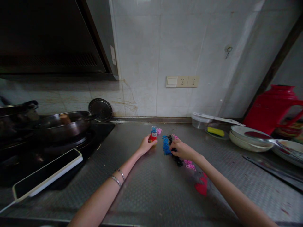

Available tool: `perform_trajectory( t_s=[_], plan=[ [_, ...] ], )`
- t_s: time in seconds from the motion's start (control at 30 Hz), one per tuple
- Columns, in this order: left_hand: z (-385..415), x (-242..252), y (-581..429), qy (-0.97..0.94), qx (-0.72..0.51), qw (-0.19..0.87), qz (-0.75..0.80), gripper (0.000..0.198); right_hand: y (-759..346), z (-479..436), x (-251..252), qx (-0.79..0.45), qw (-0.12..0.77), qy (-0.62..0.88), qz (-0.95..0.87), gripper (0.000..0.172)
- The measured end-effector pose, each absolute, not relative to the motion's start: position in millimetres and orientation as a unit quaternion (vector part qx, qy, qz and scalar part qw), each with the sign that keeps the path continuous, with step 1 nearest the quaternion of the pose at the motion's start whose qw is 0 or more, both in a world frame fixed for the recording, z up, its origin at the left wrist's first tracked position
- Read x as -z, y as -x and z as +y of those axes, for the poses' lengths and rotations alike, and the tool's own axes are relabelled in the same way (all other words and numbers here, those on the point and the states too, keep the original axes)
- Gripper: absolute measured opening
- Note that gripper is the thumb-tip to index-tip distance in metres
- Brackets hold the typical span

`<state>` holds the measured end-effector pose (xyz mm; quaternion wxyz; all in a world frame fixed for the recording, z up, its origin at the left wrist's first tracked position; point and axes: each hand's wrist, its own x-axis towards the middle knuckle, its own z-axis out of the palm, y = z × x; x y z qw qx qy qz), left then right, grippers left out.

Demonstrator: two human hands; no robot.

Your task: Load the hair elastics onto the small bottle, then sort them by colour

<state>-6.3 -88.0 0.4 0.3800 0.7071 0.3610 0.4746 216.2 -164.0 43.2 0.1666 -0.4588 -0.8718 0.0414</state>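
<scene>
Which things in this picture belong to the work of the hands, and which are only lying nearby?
Apparently in use:
jar in the left hand
black pieces at the right hand
blue pieces
pink pieces

Lying about:
phone
yellow sponge
red thermos
frying pan

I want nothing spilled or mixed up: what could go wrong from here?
The right hand is at the black bands, close beside the blue bands, and might nudge the colours together. The small jar in the left hand could spill if it tips, though I can't tell whether it is open. The phone lies on the cooktop and might overheat if a burner were lit.
</scene>
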Motion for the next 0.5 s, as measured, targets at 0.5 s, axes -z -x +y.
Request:
perform_trajectory(
  t_s=[0.5],
  plan=[
    [-86.8,1.3,6.5,-0.715,-0.476,0.371,0.353,0.042,-209.8,-163.1,-45.1,-0.046,0.207,0.481,-0.851,0.012]
  ],
)
